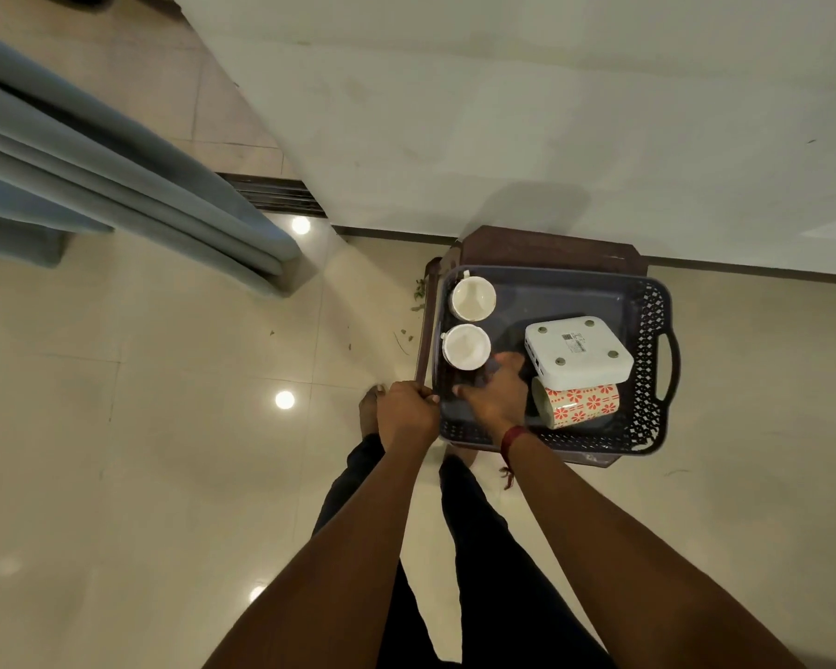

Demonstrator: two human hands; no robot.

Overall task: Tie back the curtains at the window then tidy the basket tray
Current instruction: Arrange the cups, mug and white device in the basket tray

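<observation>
A dark grey basket tray (pixel 647 340) sits on a brown stool (pixel 551 246) by the wall. Inside it, two white cups (pixel 473 297) (pixel 465 347) stand upright at the left. A white flat box (pixel 577 352) rests partly on a floral mug (pixel 581 403) that lies on its side. My left hand (pixel 405 413) is closed on the tray's near-left corner rim. My right hand (pixel 495 395) reaches into the tray beside the mug, fingers curled down over something dark that I cannot make out. Grey-blue curtains (pixel 117 185) hang in folds at the left.
Glossy beige floor tiles surround the stool, with bits of leaf litter (pixel 406 330) to its left. A white wall (pixel 551 113) runs behind the stool. My legs and a bare foot (pixel 369 412) stand right in front of the stool.
</observation>
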